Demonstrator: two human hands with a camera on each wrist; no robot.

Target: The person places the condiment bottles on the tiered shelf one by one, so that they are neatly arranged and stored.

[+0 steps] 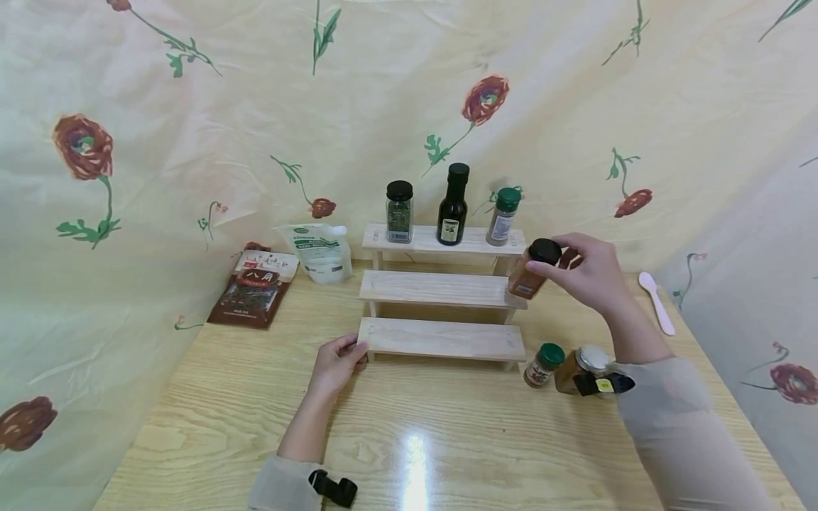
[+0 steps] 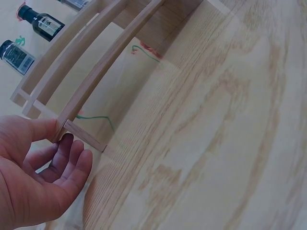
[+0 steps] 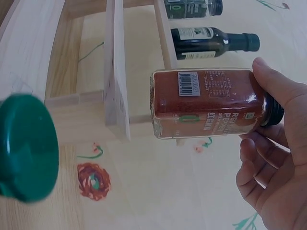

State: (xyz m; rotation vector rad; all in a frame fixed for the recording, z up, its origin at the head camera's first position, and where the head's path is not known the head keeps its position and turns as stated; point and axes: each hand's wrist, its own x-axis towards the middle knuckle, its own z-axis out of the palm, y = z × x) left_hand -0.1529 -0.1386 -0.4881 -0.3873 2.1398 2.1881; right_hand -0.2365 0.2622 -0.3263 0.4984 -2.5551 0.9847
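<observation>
The right hand is pinching a red-brown spice jar near its black cap, thumb opposite the fingers. The spice jar is leaning, its cap toward that hand and its base to the left of the grip, by the right end of the middle step of a wooden rack (whether glass and wood are touching, I cannot tell). The left hand is gripping the left end of the lowest step between thumb and bent fingers.

Beyond and to the left of the right hand's grip, a green-capped shaker, a dark bottle and a herb jar are standing on the top step. Nearer the person than that grip, a green-lidded jar and a silver-lidded jar are standing on the table; to its right a pale spoon is lying. Beyond and left of the left hand's grip, a brown packet and a white pouch are resting side by side.
</observation>
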